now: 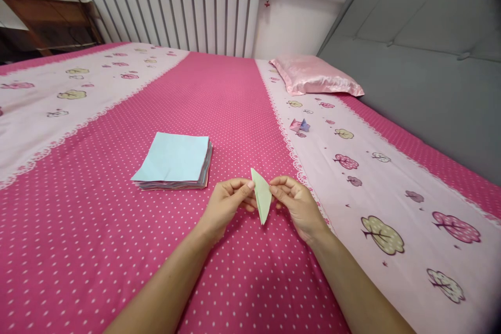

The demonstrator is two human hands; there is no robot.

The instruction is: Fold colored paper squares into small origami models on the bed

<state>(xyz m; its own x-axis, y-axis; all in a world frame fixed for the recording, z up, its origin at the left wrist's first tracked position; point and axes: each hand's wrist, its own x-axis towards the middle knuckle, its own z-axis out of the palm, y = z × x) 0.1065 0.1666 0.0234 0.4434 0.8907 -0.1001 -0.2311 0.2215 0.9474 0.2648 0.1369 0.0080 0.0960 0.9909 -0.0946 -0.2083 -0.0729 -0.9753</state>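
Note:
I hold a folded piece of pale green paper (261, 195) above the pink dotted bedsheet (219, 104). It is a narrow pointed shape standing upright. My left hand (227, 203) pinches its left edge with thumb and fingers. My right hand (297, 201) pinches its right edge the same way. Just left of my hands lies a stack of square coloured papers (174, 162) with a light blue sheet on top.
Two small folded paper figures (299, 126), pink and blue, lie on the pale tree-patterned strip of the sheet. A pink satin pillow (317, 75) rests by the grey padded headboard (422, 52). A white radiator (164, 5) lines the far wall.

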